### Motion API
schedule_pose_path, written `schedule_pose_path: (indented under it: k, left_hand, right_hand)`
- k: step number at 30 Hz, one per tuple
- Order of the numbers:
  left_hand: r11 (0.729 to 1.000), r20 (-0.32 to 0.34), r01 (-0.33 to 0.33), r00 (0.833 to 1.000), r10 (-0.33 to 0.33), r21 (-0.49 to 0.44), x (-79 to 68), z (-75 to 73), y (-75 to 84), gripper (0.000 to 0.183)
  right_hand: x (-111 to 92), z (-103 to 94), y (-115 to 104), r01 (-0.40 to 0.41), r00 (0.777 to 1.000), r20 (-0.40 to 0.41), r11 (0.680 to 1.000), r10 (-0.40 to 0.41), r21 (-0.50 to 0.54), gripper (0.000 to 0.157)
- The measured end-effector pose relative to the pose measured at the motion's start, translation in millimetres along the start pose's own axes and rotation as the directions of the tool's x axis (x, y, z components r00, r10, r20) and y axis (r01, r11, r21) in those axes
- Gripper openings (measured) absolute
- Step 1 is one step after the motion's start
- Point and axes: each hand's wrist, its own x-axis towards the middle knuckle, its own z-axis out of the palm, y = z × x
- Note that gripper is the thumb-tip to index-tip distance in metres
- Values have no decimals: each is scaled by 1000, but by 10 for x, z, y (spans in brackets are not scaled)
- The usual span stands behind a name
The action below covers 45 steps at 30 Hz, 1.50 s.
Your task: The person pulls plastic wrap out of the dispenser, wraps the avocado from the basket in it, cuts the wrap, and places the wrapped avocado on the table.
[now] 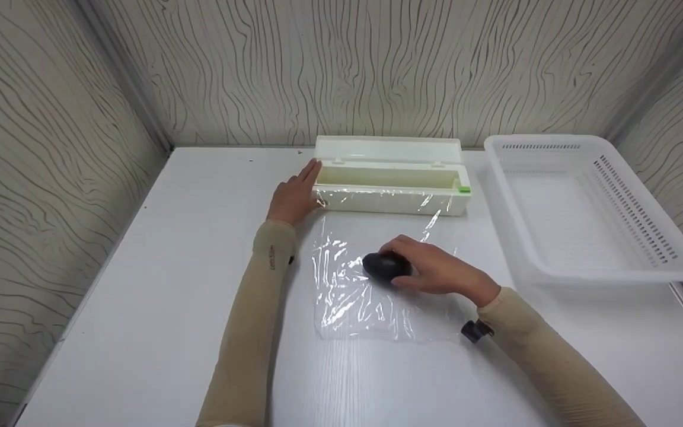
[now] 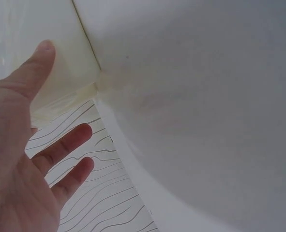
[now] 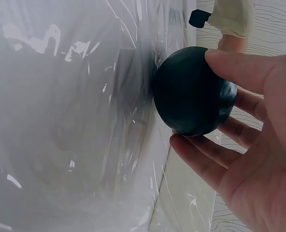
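Black egg-shaped object [image 1: 382, 265] over one plastic film sheet [image 1: 341, 308]

Head: one right hand [image 1: 436, 270] grips it; one left hand [image 1: 292, 198] touches one dispenser box [image 1: 389, 201]; one basket [image 1: 614, 276] nearby. Left wrist: fingers extended, thumb against box. Right wrist: thumb, three fingers around it.

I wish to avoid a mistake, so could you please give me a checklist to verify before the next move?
1. Right hand holds the dark round object: ok.
2. Plastic film spread on the table: ok.
3. Dark round object resting with its weight on the film: cannot tell.
4. Left hand at the left end of the box: ok.
5. Lid of the box open: ok.
6. Film separate from the box: not ok, it runs up over the front.
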Motion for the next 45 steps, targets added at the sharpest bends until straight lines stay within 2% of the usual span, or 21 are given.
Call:
schedule_pose_path:
  k: [13, 20, 25, 32, 38, 42, 44, 45]
  left_hand:
    - [1000, 5, -18, 1000, 18, -16, -10, 4, 5, 95]
    - [1000, 23, 4, 1000, -3, -30, -16, 12, 13, 99]
    - [997, 28, 29, 999, -27, -65, 2, 26, 3, 100]
    - [993, 17, 24, 1000, -23, -113, 31, 62, -38, 102]
    - [990, 26, 30, 999, -27, -134, -26, 57, -92, 98]
    - [999, -10, -4, 1000, 3, -39, -154, -45, -162, 93]
    - [997, -77, -52, 995, 56, 57, -253, -117, -204, 87]
    - [991, -120, -87, 988, 99, 107, -314, -157, -220, 84]
  right_hand:
    - [-13, 14, 7, -41, 999, 32, 999, 42, -16, 58]
    - [-39, 5, 23, -48, 998, 30, 998, 49, -26, 65]
    - [-55, -19, 43, -49, 999, 15, 998, 49, -42, 66]
    - [-89, -52, 62, -36, 999, 0, 998, 36, -54, 67]
    - [-163, -119, 67, -92, 996, -14, 995, 91, -37, 65]
    - [-257, -175, 73, -106, 993, -60, 994, 103, -37, 57]
    - [-328, -198, 77, -93, 993, -82, 994, 89, -50, 48]
    - [-373, -208, 81, -83, 993, -91, 995, 77, -58, 43]
